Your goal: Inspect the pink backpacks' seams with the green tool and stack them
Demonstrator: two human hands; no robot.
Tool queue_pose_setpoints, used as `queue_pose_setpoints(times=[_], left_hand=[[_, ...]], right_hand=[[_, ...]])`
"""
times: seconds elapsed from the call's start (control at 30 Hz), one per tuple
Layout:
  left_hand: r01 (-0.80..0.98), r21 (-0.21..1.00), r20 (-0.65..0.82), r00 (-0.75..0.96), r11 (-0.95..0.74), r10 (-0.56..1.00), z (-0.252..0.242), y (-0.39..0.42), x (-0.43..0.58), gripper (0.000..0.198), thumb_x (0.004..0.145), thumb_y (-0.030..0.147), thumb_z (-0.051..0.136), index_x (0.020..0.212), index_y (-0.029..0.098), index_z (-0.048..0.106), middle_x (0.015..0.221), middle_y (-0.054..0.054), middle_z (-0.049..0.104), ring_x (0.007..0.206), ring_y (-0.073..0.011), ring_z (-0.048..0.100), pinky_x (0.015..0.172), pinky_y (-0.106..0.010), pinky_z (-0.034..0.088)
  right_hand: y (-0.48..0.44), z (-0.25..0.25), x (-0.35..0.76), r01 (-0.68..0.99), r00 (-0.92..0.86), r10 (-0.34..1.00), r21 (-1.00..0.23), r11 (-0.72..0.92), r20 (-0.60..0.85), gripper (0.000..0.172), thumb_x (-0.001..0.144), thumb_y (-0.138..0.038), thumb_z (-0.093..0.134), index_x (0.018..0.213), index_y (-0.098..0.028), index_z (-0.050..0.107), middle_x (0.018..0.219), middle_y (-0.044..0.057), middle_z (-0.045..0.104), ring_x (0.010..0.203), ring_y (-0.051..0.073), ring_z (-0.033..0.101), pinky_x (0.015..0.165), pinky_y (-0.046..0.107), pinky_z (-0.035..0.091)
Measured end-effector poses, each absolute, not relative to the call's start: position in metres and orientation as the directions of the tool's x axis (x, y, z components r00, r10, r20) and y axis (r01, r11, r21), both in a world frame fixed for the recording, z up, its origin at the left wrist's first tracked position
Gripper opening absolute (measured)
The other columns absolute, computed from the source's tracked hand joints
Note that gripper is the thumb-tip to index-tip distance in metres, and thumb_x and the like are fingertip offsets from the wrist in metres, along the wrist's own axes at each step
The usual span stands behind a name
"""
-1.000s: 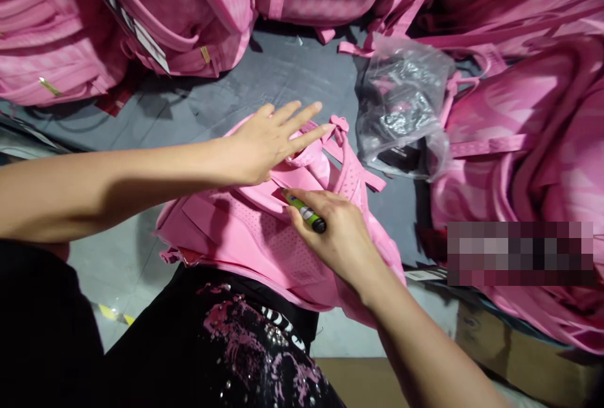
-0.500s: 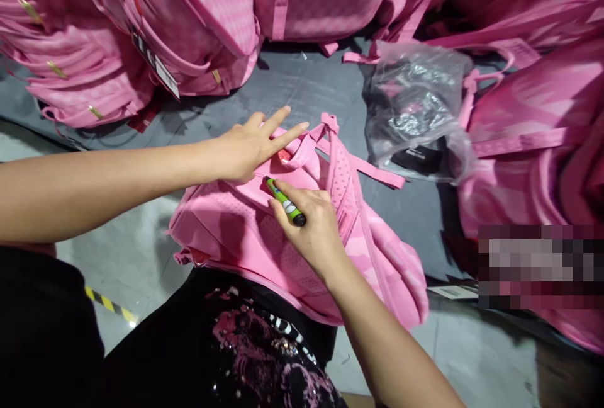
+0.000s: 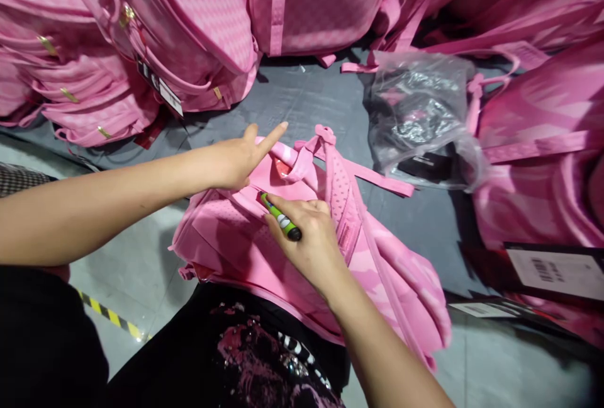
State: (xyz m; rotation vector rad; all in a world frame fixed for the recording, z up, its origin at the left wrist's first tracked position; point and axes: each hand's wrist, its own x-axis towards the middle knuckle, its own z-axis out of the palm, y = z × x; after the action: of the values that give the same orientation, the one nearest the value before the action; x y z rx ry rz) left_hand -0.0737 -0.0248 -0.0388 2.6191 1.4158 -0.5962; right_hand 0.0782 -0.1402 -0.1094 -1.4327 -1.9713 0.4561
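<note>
Pink soft-fabric backpack with pale camouflage patches on its right part (image 3: 264,269) lies in the near middle of the scene, its far end on the grey sheet-covered table (image 3: 292,93) and its near side up against the person's black clothing with a sparkly pink print (image 3: 255,351); whether that clothing bears any weight, I cannot tell.

The left hand (image 3: 238,162) lies over the far left end of the backpack, two fingers stretched out and spread apart, the others folded or hidden. It appears to grip nothing, just rest on the cloth. The right hand (image 3: 311,232) is closed around a slim green pen-like tool with black ends (image 3: 279,214), its tip pointing far and left, close to the left hand. Whether that tip touches the cloth is too small to tell.

By its folds and sagging, the backpack should handle as soft and fairly light — floppy along the panels, firmer where the padding sits. It should not be fragile, though smooth cloth may slide a little. The surest holds look to be the padded pink shoulder strap dotted with small holes (image 3: 338,194) or the knotted pink fabric loop at the far end (image 3: 324,135); the loose pink webbing strip on the right (image 3: 382,178) would likely just swing.

Far right of the backpack — well clear of both hands — lies a crinkled see-through plastic bag with dark contents (image 3: 419,118).
</note>
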Motion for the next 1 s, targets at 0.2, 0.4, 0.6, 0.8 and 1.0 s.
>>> queue_pose_setpoints(times=[0.2,0.4,0.6,0.8,1.0], left_hand=[[0.795,-0.094,-0.373,0.53,-0.599,0.762,-0.042,-0.019,-0.074,0.108,0.084,0.017,0.059,0.158,0.028,-0.019,0.149,-0.022,0.035,0.099,-0.0271,0.067,0.074,-0.03,0.05],[0.794,-0.055,-0.372,0.546,-0.605,0.751,-0.046,-0.014,-0.076,0.106,0.084,0.017,0.058,0.159,0.028,-0.017,0.148,-0.023,0.035,0.1,-0.0282,0.066,0.076,-0.032,0.051],[0.796,-0.039,-0.373,0.549,-0.604,0.748,-0.047,-0.014,-0.078,0.106,0.084,0.017,0.059,0.159,0.03,-0.015,0.15,-0.021,0.034,0.102,-0.0284,0.066,0.078,-0.031,0.051],[0.777,-0.05,-0.355,0.573,-0.627,0.739,-0.046,-0.014,-0.08,0.101,0.085,0.017,0.056,0.16,0.025,-0.013,0.146,-0.022,0.037,0.101,-0.0304,0.068,0.076,-0.032,0.052],[0.742,-0.054,-0.287,0.629,-0.668,0.722,-0.053,-0.011,-0.088,0.097,0.086,0.021,0.055,0.16,0.017,-0.007,0.139,-0.024,0.042,0.095,-0.0307,0.071,0.071,-0.032,0.053]], right_hand=[[-0.134,-0.114,0.064,0.702,-0.171,0.938,-0.631,0.33,0.301,0.031,0.092,-0.022,0.059,0.121,-0.017,0.069,0.099,0.007,0.079,0.089,0.023,0.072,0.084,0.04,0.044],[-0.134,-0.111,0.062,0.705,-0.157,0.947,-0.64,0.306,0.28,0.031,0.091,-0.023,0.058,0.119,-0.019,0.07,0.097,0.006,0.079,0.086,0.023,0.072,0.084,0.04,0.046],[-0.132,-0.11,0.06,0.674,-0.149,0.955,-0.68,0.288,0.257,0.03,0.092,-0.022,0.057,0.118,-0.018,0.071,0.097,0.007,0.08,0.087,0.024,0.073,0.083,0.041,0.048],[-0.13,-0.107,0.057,0.687,-0.105,0.968,-0.687,0.237,0.229,0.028,0.093,-0.025,0.06,0.118,-0.019,0.072,0.101,0.007,0.08,0.088,0.022,0.073,0.086,0.039,0.05],[-0.125,-0.105,0.044,0.704,-0.073,0.986,-0.693,0.157,0.149,0.028,0.089,-0.025,0.065,0.115,-0.021,0.074,0.099,0.006,0.08,0.087,0.021,0.075,0.089,0.035,0.051]])
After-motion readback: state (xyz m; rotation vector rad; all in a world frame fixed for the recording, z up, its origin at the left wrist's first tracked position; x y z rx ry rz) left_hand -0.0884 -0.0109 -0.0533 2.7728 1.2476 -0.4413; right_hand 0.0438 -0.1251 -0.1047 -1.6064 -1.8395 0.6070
